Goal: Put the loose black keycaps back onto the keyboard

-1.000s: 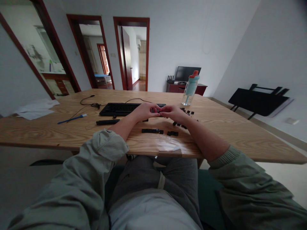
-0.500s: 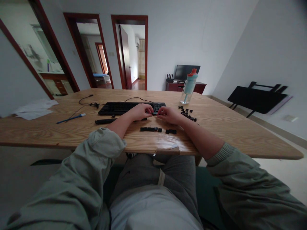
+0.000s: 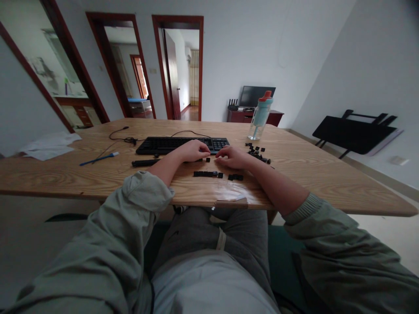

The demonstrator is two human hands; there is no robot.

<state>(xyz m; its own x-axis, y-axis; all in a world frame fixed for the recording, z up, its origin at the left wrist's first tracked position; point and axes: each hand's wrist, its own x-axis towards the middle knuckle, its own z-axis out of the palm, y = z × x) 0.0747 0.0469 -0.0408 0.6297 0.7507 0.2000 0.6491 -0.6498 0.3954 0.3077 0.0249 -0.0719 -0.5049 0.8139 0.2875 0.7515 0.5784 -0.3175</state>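
Note:
Just in front of the black keyboard (image 3: pixel 160 145), my left hand (image 3: pixel 195 151) bends over the table with its fingers curved and slightly apart, seemingly holding nothing. A single black keycap (image 3: pixel 207 160) lies below its fingertips. Facing it, my right hand (image 3: pixel 231 157) rests with fingers loosely spread and nothing visible between them. Nearer me, several black keycaps (image 3: pixel 205 174) form a row, with a separate small group (image 3: pixel 235 177) to its right. Loose keycaps (image 3: pixel 258 156) lie in a pile beyond my right wrist. A dark stick-like thing (image 3: pixel 144 162) runs partly behind my left forearm.
A blue brush (image 3: pixel 99 159) with a pale tip lies on the left of the wooden table (image 3: pixel 314 174), near white paper (image 3: pixel 52 147). The keyboard's cable (image 3: pixel 128 140) curls behind it. A clear bottle (image 3: pixel 260 117) with a red lid stands at the back right.
The small keycap that was near my fingertips now lies on the table between my hands. My fingers have loosened, and the view has shifted slightly.

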